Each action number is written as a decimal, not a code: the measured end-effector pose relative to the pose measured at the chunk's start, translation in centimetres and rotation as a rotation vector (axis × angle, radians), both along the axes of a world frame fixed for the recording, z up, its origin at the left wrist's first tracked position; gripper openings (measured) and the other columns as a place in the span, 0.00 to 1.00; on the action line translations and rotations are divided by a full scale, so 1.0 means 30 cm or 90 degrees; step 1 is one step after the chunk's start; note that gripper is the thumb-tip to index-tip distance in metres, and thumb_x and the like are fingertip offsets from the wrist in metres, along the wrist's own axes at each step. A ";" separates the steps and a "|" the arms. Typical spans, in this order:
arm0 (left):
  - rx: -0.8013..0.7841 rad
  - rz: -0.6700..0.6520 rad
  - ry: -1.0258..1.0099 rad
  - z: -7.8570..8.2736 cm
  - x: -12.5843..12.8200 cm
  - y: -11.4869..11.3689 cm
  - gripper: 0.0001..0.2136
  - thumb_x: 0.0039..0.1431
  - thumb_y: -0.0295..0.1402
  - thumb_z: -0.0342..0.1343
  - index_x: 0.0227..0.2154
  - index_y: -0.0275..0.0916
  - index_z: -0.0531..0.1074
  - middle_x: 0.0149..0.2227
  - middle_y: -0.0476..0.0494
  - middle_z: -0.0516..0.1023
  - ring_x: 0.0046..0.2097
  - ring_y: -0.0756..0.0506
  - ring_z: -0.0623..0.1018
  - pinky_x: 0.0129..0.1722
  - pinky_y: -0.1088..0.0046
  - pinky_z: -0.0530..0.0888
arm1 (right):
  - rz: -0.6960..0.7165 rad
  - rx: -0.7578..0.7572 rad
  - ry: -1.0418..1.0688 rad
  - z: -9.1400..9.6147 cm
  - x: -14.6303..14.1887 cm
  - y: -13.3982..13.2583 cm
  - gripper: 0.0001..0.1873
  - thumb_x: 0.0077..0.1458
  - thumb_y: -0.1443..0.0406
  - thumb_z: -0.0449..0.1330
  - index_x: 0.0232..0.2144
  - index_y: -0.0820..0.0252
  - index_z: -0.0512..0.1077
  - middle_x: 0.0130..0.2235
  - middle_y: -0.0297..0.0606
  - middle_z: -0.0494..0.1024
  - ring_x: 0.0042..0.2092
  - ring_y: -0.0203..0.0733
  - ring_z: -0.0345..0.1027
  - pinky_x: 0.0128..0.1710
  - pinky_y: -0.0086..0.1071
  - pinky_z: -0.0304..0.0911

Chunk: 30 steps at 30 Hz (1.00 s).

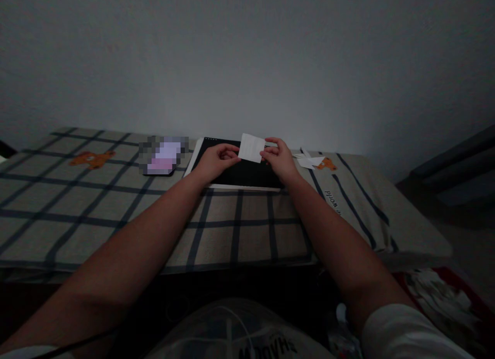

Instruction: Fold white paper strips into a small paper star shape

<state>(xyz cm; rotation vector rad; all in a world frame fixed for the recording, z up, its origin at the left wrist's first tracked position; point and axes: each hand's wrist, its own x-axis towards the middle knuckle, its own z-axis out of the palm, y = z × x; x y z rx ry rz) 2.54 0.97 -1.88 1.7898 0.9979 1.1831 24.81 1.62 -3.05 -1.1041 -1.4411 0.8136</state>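
Note:
Between my two hands a small square piece of white paper (252,148) is held up, tilted a little. My left hand (218,162) pinches its lower left edge between thumb and fingers. At the right edge, my right hand (281,159) grips the paper the same way. Below them lies a flat black board or notebook cover (247,179) with a white sheet (228,186) showing under its front and left edges. Just right of my right hand rest some white paper scraps (310,161).
A checked cloth with bear prints covers the table (216,235). To the left lies a phone (161,162) with a lit, blurred screen. The grey wall (240,65) rises directly behind the table. A red container (444,292) with pale crumpled stuff sits low at the right.

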 end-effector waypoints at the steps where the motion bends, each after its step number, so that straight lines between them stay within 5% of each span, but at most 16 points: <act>1: 0.021 -0.003 0.011 -0.003 -0.001 0.003 0.18 0.46 0.36 0.66 0.41 0.36 0.75 0.32 0.46 0.77 0.32 0.50 0.74 0.36 0.72 0.71 | -0.003 -0.003 -0.002 0.000 0.001 0.000 0.23 0.49 0.64 0.63 0.48 0.51 0.63 0.32 0.30 0.75 0.33 0.38 0.71 0.31 0.32 0.66; 6: 0.131 0.038 0.089 -0.008 -0.008 0.003 0.15 0.51 0.37 0.62 0.41 0.37 0.76 0.32 0.46 0.77 0.31 0.50 0.73 0.33 0.73 0.69 | -0.022 -0.007 -0.005 0.005 0.001 -0.007 0.24 0.47 0.64 0.64 0.47 0.53 0.64 0.33 0.32 0.77 0.33 0.39 0.72 0.35 0.35 0.68; 12: 0.237 0.068 0.175 0.012 -0.013 -0.019 0.14 0.53 0.37 0.62 0.42 0.38 0.76 0.34 0.46 0.77 0.30 0.50 0.71 0.33 0.73 0.69 | -0.033 -0.027 -0.004 0.018 -0.004 -0.020 0.11 0.45 0.62 0.65 0.32 0.58 0.68 0.27 0.31 0.75 0.30 0.37 0.70 0.34 0.34 0.65; 16: 0.285 0.057 0.217 0.016 -0.014 -0.020 0.16 0.53 0.37 0.62 0.45 0.40 0.75 0.39 0.45 0.76 0.32 0.50 0.72 0.35 0.72 0.69 | -0.054 -0.030 0.014 0.017 -0.006 -0.019 0.11 0.46 0.59 0.64 0.30 0.58 0.69 0.25 0.31 0.73 0.29 0.36 0.68 0.31 0.32 0.63; 22: 0.295 0.031 0.265 0.018 -0.015 -0.017 0.08 0.57 0.37 0.58 0.37 0.40 0.77 0.37 0.45 0.75 0.35 0.48 0.72 0.38 0.70 0.69 | -0.069 0.005 -0.050 -0.001 -0.001 -0.004 0.12 0.44 0.57 0.66 0.28 0.58 0.73 0.29 0.33 0.74 0.32 0.38 0.66 0.34 0.34 0.64; 30: 0.256 0.077 0.234 0.003 -0.020 0.000 0.15 0.53 0.36 0.61 0.44 0.40 0.75 0.37 0.46 0.74 0.34 0.48 0.71 0.38 0.70 0.68 | -0.014 -0.004 -0.065 -0.005 -0.001 -0.005 0.10 0.50 0.58 0.62 0.29 0.57 0.67 0.27 0.30 0.72 0.31 0.37 0.68 0.32 0.32 0.63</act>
